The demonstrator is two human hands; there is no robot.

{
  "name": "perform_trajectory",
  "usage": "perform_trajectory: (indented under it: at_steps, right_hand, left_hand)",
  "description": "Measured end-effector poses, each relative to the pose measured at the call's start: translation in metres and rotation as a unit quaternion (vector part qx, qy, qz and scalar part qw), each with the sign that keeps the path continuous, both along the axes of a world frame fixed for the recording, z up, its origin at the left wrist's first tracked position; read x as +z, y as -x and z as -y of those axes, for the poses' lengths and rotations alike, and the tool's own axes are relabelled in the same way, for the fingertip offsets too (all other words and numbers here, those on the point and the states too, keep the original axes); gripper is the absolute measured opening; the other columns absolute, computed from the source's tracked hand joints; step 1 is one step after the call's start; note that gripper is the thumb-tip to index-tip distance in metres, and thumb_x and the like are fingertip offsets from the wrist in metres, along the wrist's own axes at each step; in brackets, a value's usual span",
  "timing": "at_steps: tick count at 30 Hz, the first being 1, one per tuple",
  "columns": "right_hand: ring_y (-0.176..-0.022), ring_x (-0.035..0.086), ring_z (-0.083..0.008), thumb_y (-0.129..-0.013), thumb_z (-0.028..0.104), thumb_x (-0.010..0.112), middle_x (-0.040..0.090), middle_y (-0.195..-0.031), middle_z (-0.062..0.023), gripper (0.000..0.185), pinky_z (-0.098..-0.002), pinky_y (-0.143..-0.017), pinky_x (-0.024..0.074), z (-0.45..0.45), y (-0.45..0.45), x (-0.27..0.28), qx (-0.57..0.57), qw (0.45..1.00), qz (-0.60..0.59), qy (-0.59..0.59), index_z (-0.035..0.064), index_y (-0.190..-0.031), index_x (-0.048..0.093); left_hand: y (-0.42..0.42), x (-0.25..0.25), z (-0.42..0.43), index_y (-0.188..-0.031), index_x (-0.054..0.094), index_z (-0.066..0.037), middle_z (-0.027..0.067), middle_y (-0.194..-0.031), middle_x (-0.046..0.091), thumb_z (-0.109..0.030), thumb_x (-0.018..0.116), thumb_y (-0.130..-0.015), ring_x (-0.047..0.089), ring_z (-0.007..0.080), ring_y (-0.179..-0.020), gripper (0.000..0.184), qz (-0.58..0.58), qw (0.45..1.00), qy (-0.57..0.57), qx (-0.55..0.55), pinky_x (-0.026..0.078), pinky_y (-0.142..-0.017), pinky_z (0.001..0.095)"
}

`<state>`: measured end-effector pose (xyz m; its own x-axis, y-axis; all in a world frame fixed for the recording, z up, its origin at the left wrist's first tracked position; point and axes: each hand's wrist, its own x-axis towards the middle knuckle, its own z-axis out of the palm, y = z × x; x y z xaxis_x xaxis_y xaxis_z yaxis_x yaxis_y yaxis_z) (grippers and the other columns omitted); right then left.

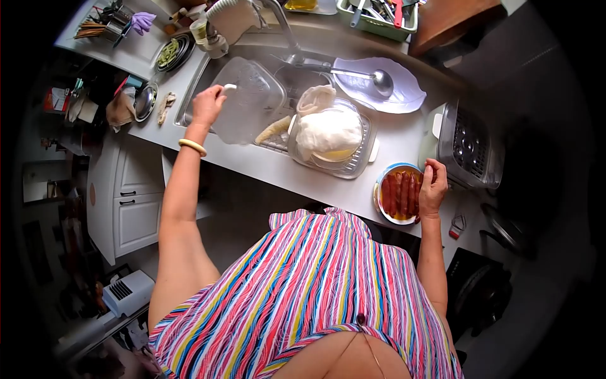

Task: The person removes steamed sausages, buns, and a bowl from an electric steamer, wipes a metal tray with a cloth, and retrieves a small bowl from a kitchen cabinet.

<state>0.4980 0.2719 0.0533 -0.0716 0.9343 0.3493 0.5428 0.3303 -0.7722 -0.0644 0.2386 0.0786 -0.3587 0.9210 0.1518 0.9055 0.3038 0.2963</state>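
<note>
On the left, my left hand (209, 103) is closed on the white tab at the edge of a clear plastic lid (255, 88), held tilted over the sink. Beside the blue-rimmed plate (379, 200) of dark red sausages (400, 192), my right hand (433, 189) has its fingers curled in. What they hold, if anything, is hidden. Between my hands, a clear bowl (334, 156) with a bundled white cloth (328, 131) stands in a clear plastic box (363, 165).
A ladle (382, 83) rests on a pale leaf-shaped dish (410, 96) behind the box. The faucet (287, 35) rises behind the sink (187, 114). A lidded container (470, 148) stands at right. Utensils fill a green basket (379, 28). Green pieces lie in a dark dish (175, 55).
</note>
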Motion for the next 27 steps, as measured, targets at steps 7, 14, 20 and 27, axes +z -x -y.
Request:
perform_trajectory:
  at_steps: [7,14,20,27]
  right_hand:
    - [-0.091,0.056,-0.0269,-0.080,0.008,0.057,0.061,-0.089,-0.0096,0.012,-0.0343,-0.079,0.0445,-0.026,0.080,0.034,0.178,0.977,0.119,-0.019,0.0053,-0.090,0.061]
    - [-0.111,0.045,-0.0268,-0.074,0.030,0.067,0.053,-0.116,-0.0094,0.051,-0.0406,-0.092,0.0342,-0.061,0.181,0.009,0.332,0.901,0.276,-0.044,0.0100,-0.118,0.052]
    - [-0.109,0.046,-0.0279,-0.063,0.039,0.073,0.054,-0.109,-0.0124,0.060,-0.0432,-0.088,0.0363,-0.083,0.210,0.022,0.392,0.799,0.436,0.132,0.0107,-0.113,0.056]
    - [-0.084,0.060,-0.0307,-0.063,0.030,0.070,0.063,-0.090,-0.0159,0.041,-0.0391,-0.075,0.0452,-0.077,0.208,0.033,0.427,0.806,0.389,0.131,0.0054,-0.094,0.061]
  left_hand:
    - [0.000,-0.058,-0.021,-0.089,0.064,-0.010,0.0103,-0.078,0.064,-0.026,0.064,-0.076,0.062,0.0280,-0.076,0.021,0.004,0.995,0.077,0.057,0.047,-0.069,0.0386]
    - [-0.018,-0.076,-0.061,-0.091,0.065,-0.006,0.0172,-0.086,0.064,-0.022,0.064,-0.075,0.061,0.0333,-0.084,0.023,0.056,0.984,0.160,0.058,0.047,-0.074,0.0413]
    - [-0.031,-0.068,-0.068,-0.090,0.065,-0.004,0.0148,-0.079,0.065,-0.019,0.065,-0.075,0.064,0.0286,-0.074,0.021,0.093,0.975,0.200,0.043,0.048,-0.071,0.0382]
    - [-0.033,-0.071,-0.066,-0.091,0.063,-0.004,0.0153,-0.077,0.065,-0.021,0.065,-0.075,0.064,0.0293,-0.076,0.023,0.137,0.975,0.170,0.046,0.048,-0.072,0.0380]
